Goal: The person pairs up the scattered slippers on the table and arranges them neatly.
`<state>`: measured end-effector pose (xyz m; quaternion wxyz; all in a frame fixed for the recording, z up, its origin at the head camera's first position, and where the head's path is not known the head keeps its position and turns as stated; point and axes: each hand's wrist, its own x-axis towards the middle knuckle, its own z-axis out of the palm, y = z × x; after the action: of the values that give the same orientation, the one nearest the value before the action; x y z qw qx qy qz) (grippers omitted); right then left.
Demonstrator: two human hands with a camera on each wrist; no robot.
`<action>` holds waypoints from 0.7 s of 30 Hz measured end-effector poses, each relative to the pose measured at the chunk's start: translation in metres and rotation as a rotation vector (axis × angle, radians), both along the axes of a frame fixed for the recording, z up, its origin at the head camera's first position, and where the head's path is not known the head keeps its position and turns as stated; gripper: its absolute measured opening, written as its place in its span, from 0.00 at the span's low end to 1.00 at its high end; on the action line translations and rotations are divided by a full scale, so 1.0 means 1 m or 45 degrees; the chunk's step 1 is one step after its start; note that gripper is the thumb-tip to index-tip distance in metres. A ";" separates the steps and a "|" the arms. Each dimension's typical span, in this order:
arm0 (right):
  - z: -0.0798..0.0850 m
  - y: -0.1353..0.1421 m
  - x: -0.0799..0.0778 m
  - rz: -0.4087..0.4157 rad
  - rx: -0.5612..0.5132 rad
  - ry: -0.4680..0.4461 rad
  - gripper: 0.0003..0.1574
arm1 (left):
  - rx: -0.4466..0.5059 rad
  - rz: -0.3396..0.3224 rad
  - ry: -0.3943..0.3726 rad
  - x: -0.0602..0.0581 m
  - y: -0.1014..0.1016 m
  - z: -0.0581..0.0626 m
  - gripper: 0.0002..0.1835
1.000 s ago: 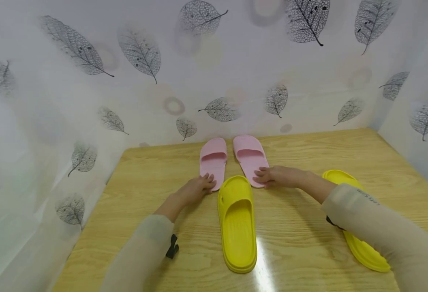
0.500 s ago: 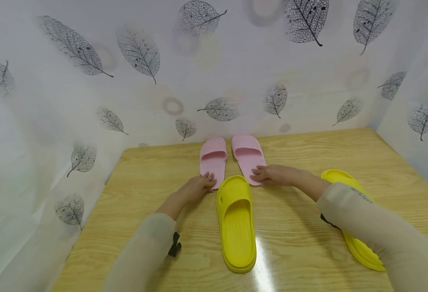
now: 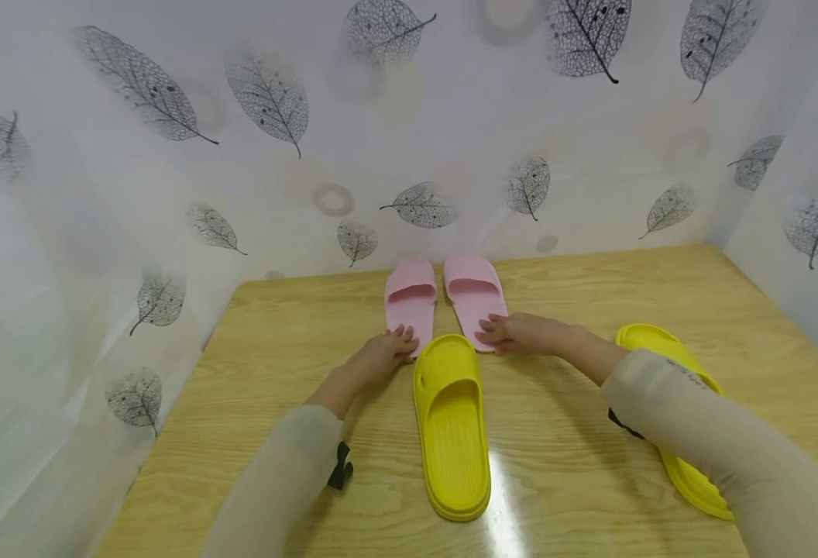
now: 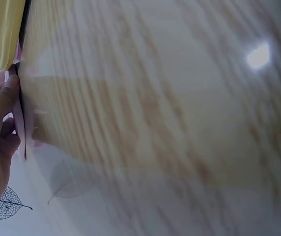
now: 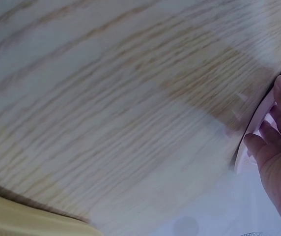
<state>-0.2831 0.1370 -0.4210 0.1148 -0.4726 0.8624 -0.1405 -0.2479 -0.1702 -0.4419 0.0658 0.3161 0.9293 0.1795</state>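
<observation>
A pair of pink slippers lies at the back of the wooden surface, toes toward the wall. My left hand (image 3: 379,356) holds the left pink slipper (image 3: 410,306) by its heel, fingers over the footbed. On the other side, my right hand (image 3: 529,335) grips the heel of the right pink slipper (image 3: 474,311). Both wrist views show thumb and fingers along the edges of the pink soles. Between the hands, a yellow slipper (image 3: 454,442) points forward, its toe overlapping the pink heels in the head view.
A second yellow slipper (image 3: 653,341) lies at the right, tilted and partly hidden under the right sleeve (image 3: 688,411). The wooden surface (image 3: 297,325) ends at a pale wall covering (image 3: 451,101) with printed leaves, which also runs along both sides.
The right pink slipper has shifted slightly left and back with my right hand. The left one has moved a little back with my left hand. The yellow slippers stay put.
</observation>
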 end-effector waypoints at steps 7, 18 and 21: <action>-0.001 -0.002 0.000 -0.026 0.013 -0.027 0.25 | -0.035 0.048 -0.037 0.000 0.006 -0.002 0.21; -0.003 -0.004 -0.004 -0.017 -0.018 -0.058 0.25 | 0.068 0.083 -0.170 -0.005 0.007 0.001 0.20; -0.001 -0.005 -0.005 -0.015 -0.020 -0.074 0.25 | 0.061 0.079 -0.165 -0.007 0.007 0.001 0.20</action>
<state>-0.2879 0.1319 -0.4224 0.1353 -0.4642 0.8603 -0.1614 -0.2545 -0.1630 -0.4406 0.1126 0.2763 0.9278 0.2239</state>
